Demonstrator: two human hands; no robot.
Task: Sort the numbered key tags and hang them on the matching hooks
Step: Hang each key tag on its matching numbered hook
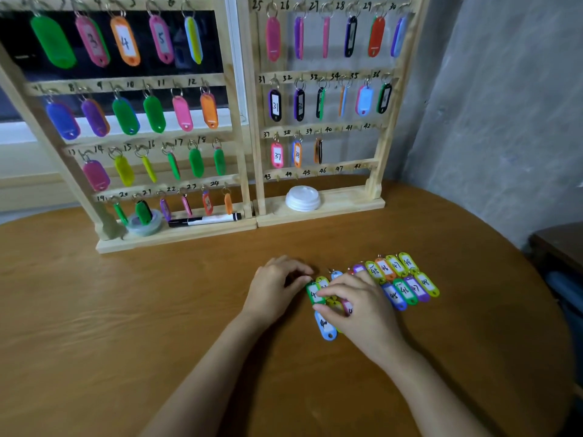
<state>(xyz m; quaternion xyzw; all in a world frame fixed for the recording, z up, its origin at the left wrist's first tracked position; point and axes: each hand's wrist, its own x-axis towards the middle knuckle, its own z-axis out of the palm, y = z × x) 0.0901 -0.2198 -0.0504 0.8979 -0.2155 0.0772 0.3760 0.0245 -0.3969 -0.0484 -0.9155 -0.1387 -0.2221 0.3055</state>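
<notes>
Right of the table's [126,310] middle, the green tag [313,294] lies between both hands, long axis toward the rack [347,205]. The right hand [359,304] pinches it, thumb and forefinger; the left hand [276,287] curls just beside it, but whether it is gripping I can't tell.

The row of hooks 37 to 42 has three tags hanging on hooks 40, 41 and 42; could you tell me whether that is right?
Not quite. The head view shows the three tags on hooks 37, 38 and 39: the pink tag, the orange tag and the dark tag. Hooks 40, 41 and 42 are bare.
</notes>
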